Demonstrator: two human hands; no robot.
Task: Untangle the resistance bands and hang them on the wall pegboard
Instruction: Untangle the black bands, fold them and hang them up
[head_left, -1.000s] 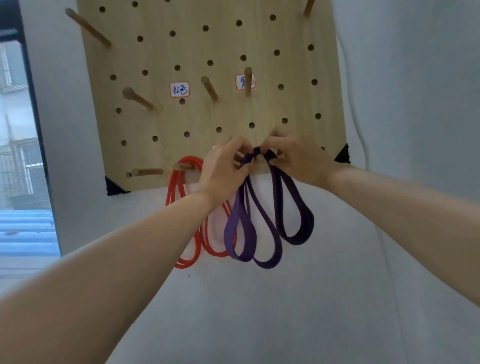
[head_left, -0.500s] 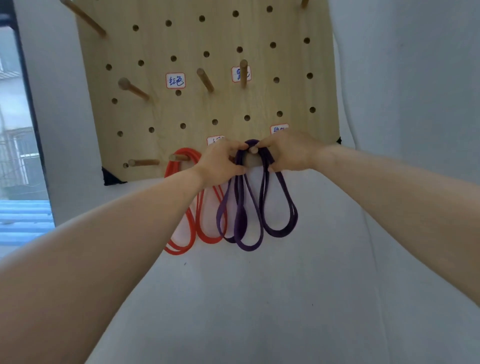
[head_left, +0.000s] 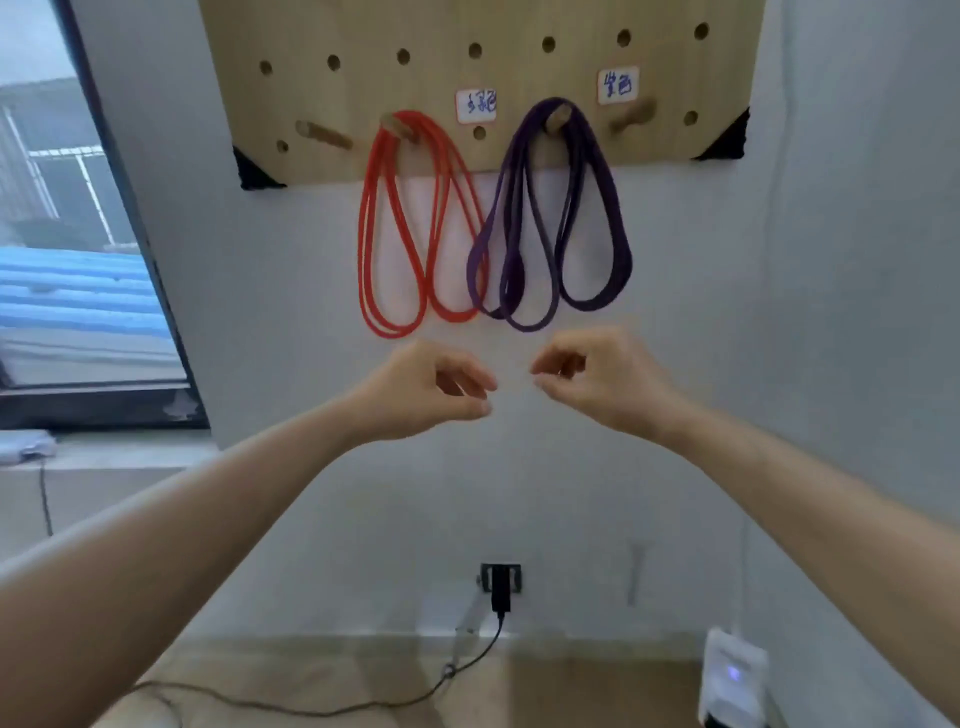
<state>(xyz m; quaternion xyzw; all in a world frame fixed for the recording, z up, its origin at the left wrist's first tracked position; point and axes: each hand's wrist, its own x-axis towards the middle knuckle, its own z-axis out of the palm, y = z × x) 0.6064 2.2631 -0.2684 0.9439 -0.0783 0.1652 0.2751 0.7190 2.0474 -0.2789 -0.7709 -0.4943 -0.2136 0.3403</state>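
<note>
The wooden pegboard (head_left: 363, 31) hangs on the white wall at the top of the view. The red resistance bands (head_left: 395, 228) hang in loops from one wooden peg. To their right the purple resistance bands (head_left: 597, 208) hang in loops from another peg. The lowest red and purple loops overlap slightly where they meet. My left hand (head_left: 421, 389) and my right hand (head_left: 602, 379) are below the bands, clear of them, fingers loosely curled and apart, holding nothing.
A window (head_left: 72, 234) with a dark frame is at the left. Low on the wall a black plug (head_left: 501, 587) sits in a socket, its cable (head_left: 322, 706) trailing across the floor. A white device (head_left: 735, 680) stands at the lower right. Bare pegs (head_left: 324, 135) flank the bands.
Both hands have let go of the purple bands and dropped below them. The purple bands now hang free on their peg. The view has tilted downward.
</note>
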